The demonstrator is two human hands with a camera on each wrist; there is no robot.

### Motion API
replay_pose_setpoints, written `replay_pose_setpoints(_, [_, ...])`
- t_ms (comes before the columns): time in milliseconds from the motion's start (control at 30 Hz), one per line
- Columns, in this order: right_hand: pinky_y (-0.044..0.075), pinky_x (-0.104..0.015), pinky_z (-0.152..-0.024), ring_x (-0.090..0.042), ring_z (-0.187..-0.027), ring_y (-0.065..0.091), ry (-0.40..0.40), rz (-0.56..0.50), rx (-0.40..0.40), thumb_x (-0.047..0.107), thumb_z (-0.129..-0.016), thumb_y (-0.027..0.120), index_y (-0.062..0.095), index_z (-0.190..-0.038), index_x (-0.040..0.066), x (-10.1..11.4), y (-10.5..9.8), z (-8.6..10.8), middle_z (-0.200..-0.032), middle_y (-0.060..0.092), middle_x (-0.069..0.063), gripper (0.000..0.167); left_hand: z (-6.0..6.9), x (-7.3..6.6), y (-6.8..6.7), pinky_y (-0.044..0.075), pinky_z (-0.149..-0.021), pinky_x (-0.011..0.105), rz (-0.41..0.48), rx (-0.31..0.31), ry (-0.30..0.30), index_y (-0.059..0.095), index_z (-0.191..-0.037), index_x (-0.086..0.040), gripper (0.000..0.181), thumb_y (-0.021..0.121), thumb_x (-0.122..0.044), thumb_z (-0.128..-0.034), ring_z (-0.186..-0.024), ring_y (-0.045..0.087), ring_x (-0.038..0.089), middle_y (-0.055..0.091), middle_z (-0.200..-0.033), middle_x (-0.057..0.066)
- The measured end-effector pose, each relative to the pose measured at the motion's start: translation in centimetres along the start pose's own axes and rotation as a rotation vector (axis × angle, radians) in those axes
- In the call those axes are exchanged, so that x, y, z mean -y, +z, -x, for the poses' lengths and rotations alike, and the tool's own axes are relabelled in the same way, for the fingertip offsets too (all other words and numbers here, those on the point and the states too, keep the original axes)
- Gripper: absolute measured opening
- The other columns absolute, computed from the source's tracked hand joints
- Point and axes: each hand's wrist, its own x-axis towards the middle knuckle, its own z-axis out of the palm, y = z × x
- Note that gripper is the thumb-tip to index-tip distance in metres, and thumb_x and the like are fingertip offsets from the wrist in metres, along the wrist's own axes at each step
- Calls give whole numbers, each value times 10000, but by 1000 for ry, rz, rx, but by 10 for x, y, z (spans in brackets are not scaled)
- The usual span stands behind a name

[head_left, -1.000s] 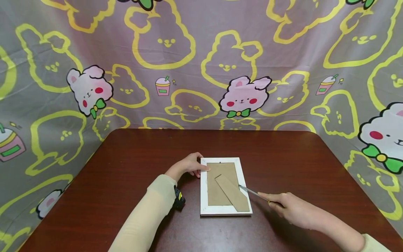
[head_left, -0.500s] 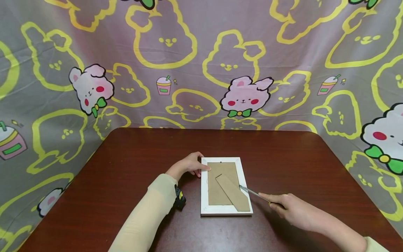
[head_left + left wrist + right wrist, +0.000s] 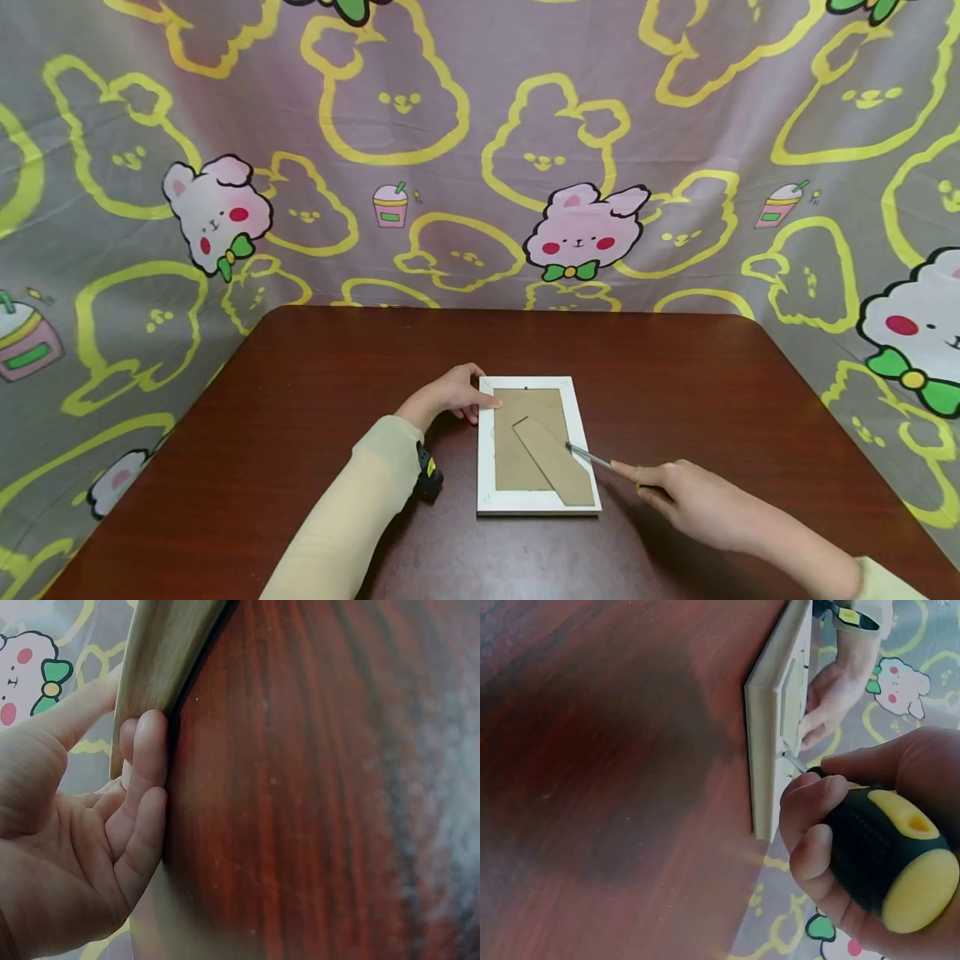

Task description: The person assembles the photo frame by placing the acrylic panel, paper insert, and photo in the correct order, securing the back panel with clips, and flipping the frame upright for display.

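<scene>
A white picture frame lies face down on the table, its brown backing board and slanting stand leg facing up. At the frame's upper left edge, my left hand grips it, thumb on top; in the left wrist view the fingers press its wooden side. My right hand holds a screwdriver by its black and yellow handle, clear in the right wrist view. The screwdriver's tip meets the backing board's right edge, beside the stand leg. Whether a fastener sits under it I cannot tell.
The dark reddish-brown table extends around the frame. A patterned curtain with bunny drawings hangs behind it and along both sides. A black device is strapped to my left wrist.
The screwdriver's tip has shifted slightly left, from the white border to the edge of the backing board, and my right hand with it. My left hand keeps its grip.
</scene>
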Motion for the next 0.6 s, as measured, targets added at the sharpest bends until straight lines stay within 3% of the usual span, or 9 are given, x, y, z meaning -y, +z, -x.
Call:
replay_pose_setpoints(133, [254,-200,-448,-8,-512,197,14,93,12,49,-923,628,596,-1347,107,6,-5,-2,-584,270,181,429,-1,1,2,502,-582,313,-6,7,1,448,-1301,-33,606,772,-282,-853,-536,623,185,619,-642,111])
replay_pose_setpoints(333, [254,-216,-434,-20,-493,225,8,207,73,17,-901,616,630,-1298,62,19,-19,-12,-536,346,150,399,-1,1,1,504,-586,314,-12,11,5,449,-1284,-32,593,768,-290,-856,-534,623,179,618,-643,113])
replay_pose_setpoints(600, [385,-297,-451,-72,-547,477,38,417,133,20,-828,708,727,-1150,102,40,-29,-31,-641,564,87,333,-1,0,2,500,-586,313,-27,9,9,452,-1292,-38,593,763,-299,-860,-549,628,190,619,-652,108])
